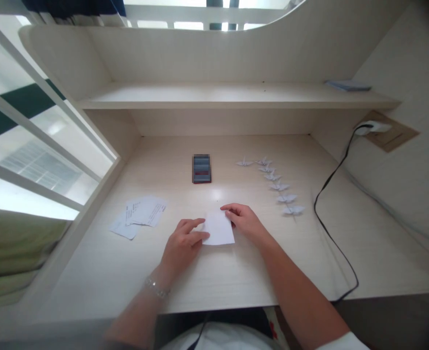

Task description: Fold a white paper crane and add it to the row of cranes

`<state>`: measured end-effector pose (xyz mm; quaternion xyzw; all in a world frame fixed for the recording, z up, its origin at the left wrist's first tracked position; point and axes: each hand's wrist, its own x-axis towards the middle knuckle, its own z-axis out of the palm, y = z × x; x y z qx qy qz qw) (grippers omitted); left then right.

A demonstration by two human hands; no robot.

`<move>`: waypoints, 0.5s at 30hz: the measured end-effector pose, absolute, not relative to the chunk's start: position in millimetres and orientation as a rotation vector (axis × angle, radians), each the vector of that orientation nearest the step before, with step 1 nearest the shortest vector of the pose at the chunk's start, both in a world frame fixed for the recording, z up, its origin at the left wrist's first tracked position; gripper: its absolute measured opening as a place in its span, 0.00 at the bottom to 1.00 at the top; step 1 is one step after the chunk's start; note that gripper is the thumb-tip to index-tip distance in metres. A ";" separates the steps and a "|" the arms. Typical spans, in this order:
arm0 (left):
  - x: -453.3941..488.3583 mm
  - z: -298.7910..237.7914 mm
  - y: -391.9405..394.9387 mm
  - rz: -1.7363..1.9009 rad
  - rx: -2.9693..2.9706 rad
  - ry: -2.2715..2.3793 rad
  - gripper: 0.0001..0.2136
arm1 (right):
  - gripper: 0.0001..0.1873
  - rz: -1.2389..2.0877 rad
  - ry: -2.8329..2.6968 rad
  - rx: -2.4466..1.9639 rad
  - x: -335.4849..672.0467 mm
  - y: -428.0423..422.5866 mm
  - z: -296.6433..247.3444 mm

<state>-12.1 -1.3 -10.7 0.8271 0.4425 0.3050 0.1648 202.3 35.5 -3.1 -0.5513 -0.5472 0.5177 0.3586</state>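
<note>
A small white sheet of paper [218, 229] lies near the front of the desk, between my two hands. My left hand [185, 240] holds its left edge, with the thumb over the paper and the index finger at the side. At the upper right corner, my right hand [244, 221] pinches the sheet between thumb and fingers. Several folded white paper cranes [280, 186] stand in a curved row to the right, beyond my right hand. To the left lie a few loose paper sheets [145, 212] with printed lines, overlapping one another.
A phone [201, 168] with a lit screen lies behind the sheet. A black cable [321, 218] runs from the wall socket [391, 131] down the desk's right side to its front edge. Above the desk's back is a shelf [199, 93] holding a thin booklet [348, 86].
</note>
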 end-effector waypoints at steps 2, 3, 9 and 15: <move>-10.3 -12.4 -3.5 0.801 2.422 1.252 0.10 | 0.13 1.233 -1.481 -1.465 206.4 35.1 -5.6; -9.8 -12.7 -4.8 0.772 2.437 1.257 0.09 | 0.13 1.175 -1.511 -1.483 208.3 35.4 -7.8; -6.9 -10.8 -9.6 0.685 2.453 1.200 0.09 | 0.11 0.906 -1.604 -1.561 215.8 39.2 -17.4; -4.6 -5.3 -8.7 0.629 2.457 1.150 0.07 | 0.11 0.706 -1.754 -1.591 227.9 24.9 16.1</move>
